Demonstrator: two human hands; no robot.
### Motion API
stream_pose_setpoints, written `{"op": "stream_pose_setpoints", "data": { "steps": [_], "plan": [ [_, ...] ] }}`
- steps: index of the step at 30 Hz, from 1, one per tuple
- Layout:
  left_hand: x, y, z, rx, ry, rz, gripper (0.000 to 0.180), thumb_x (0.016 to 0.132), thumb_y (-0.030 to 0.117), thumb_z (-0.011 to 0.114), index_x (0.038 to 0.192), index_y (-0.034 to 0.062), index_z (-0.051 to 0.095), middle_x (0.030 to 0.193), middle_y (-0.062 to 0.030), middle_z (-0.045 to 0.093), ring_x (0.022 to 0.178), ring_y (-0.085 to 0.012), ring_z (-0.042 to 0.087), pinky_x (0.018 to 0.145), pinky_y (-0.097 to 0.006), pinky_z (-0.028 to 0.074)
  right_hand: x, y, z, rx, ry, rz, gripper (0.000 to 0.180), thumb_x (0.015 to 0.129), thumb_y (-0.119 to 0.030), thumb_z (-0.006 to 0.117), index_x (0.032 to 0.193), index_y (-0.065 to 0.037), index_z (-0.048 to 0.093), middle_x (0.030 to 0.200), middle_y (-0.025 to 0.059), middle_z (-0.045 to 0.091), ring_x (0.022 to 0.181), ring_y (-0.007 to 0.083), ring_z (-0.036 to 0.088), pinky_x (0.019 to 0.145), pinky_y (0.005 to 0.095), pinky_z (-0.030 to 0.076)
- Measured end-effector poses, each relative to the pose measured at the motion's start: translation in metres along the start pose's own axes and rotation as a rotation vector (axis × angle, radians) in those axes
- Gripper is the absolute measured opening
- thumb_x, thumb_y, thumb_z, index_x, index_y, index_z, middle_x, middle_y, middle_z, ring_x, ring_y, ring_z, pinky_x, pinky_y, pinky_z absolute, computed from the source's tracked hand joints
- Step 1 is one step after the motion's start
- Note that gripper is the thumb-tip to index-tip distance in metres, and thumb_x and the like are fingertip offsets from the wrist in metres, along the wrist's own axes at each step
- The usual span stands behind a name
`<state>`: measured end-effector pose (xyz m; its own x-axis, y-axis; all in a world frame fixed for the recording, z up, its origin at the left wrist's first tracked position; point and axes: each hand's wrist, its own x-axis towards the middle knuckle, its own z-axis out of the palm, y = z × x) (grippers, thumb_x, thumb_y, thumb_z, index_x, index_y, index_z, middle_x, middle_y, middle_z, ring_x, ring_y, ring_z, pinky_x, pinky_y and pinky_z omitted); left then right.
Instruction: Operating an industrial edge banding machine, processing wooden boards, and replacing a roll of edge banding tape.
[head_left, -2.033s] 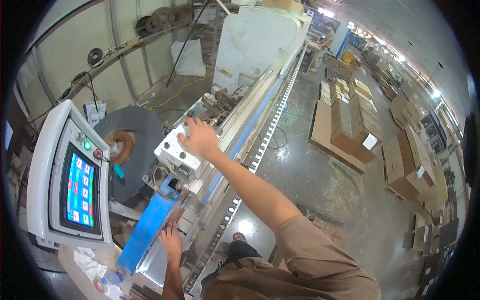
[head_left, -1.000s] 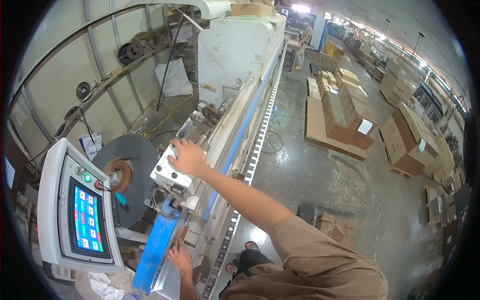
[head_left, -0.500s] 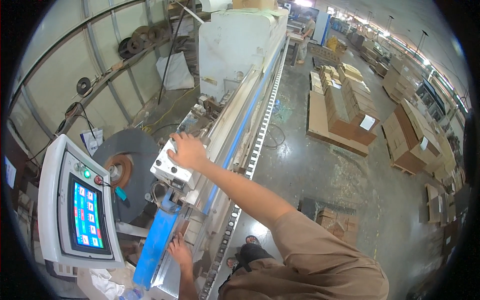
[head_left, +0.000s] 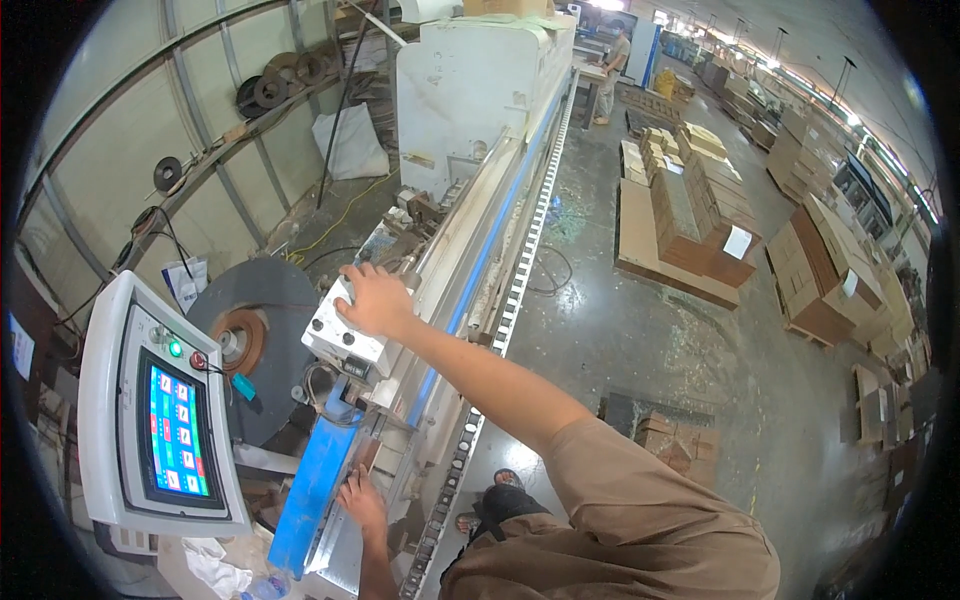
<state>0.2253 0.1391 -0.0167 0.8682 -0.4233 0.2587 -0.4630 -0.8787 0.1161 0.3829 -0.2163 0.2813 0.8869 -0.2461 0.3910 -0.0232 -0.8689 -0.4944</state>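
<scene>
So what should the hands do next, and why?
Probably the left hand should nudge the narrow board a little farther into the long machine. That hand lies flat at the board's near end beside the blue guide, while the right hand rests on the white metal block above the feed. This is only a guess.
</scene>
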Motion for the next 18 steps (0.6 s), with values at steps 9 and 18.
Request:
{"op": "stream_pose_setpoints", "data": {
  "steps": [9, 18],
  "plan": [
    [0.000, 0.003, -0.003, 0.078, 0.070, 0.028, 0.064, 0.084, 0.011, 0.069, 0.148, 0.0155, 0.063, 0.134, -0.0049, 0.067, 0.113, -0.0311, 0.060, 0.097, -0.051, 0.046, 0.005, 0.012, 0.023, 0.032, 0.048, -0.029, 0.064, 0.091, -0.046, 0.065, 0.142, -0.008, 0.059, 0.137, 0.0229, 0.065, 0.130, 0.0394, 0.062, 0.107, 0.0523, 0.051],
    [0.015, 0.009, 0.003, 0.064, 0.033, -0.039, 0.060, 0.083, 0.009, 0.066, 0.143, 0.0157, 0.067, 0.133, -0.0014, 0.067, 0.111, -0.0269, 0.059, 0.096, -0.047, 0.043, 0.012, 0.006, 0.009, -0.098, 0.007, -0.019, 0.068, 0.092, -0.051, 0.066, 0.148, -0.015, 0.058, 0.139, 0.0175, 0.065, 0.125, 0.0402, 0.063, 0.106, 0.0505, 0.052]
  ]
}}
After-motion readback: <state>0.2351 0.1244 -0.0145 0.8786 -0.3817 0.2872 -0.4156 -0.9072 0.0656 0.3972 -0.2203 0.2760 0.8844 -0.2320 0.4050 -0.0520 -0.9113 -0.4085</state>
